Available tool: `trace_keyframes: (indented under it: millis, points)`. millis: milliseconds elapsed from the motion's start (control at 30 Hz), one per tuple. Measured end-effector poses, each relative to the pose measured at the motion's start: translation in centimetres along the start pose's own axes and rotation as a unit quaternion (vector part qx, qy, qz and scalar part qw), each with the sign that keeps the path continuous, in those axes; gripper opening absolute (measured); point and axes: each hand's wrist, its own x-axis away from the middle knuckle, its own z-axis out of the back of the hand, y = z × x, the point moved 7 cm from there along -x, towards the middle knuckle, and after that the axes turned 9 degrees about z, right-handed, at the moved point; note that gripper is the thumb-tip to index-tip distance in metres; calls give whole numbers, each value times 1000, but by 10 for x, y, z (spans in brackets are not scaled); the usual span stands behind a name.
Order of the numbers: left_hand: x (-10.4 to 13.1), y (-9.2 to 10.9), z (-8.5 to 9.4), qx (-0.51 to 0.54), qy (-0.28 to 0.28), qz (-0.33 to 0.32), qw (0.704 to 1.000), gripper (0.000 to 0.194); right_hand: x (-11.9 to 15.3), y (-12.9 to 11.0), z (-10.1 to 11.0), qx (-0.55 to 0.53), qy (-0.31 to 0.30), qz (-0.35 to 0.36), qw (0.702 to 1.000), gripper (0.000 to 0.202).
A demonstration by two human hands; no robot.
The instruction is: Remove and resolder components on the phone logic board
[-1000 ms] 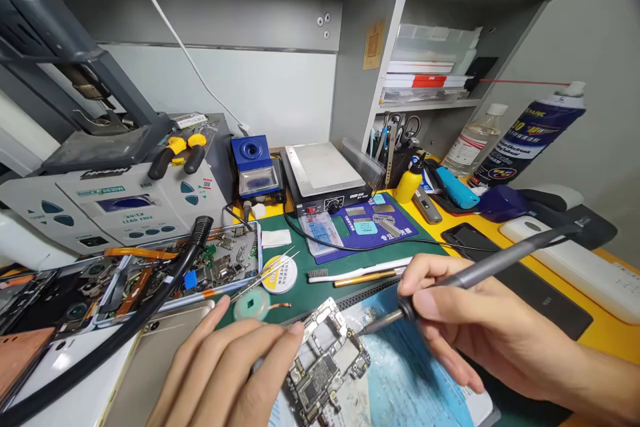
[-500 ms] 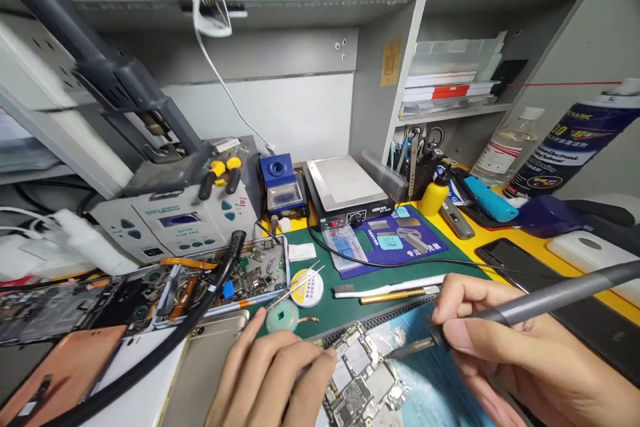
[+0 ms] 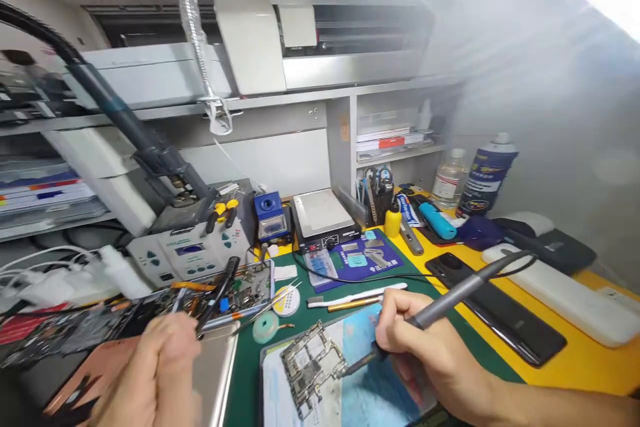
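Gripping soldering iron (image 3: 450,293); right hand (image 3: 430,357)

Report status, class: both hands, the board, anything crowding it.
Right hand grips soldering iron, tip at circuit board. Left hand blurred, off the board, closed. Solder wick reel close by, not touching.

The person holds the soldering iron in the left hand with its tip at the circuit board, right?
Not quite. The head view shows the soldering iron in the right hand, its tip at the circuit board. The left hand is off to the side, blurred.
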Motion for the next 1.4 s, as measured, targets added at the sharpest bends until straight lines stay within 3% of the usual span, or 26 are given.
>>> trace_keyframes:
  millis: [100,200,333,467,567,700,1400]
  points:
    - [-25,-8,3,-37,-32,61,997,35,2,2,1,11,-8,12,1000,24]
    - [-52,-10,-13,-85,-155,80,981,30,0,3,1,15,-14,20,1000,27]
    - [-61,-12,-59,-145,-369,81,914,30,0,3,2,20,-17,17,1000,27]
    - [-60,-19,-109,-216,-462,89,856,34,0,2,2,13,-19,8,1000,26]
    - [-61,-25,-133,-264,-485,104,827,35,-2,2,3,5,-17,6,1000,26]
    - [-61,-29,-147,-307,-504,116,799,37,-3,1,3,-6,-13,2,1000,27]
    - [-62,-42,-164,-350,-521,163,761,39,-3,-5,1,-45,2,-9,999,27]
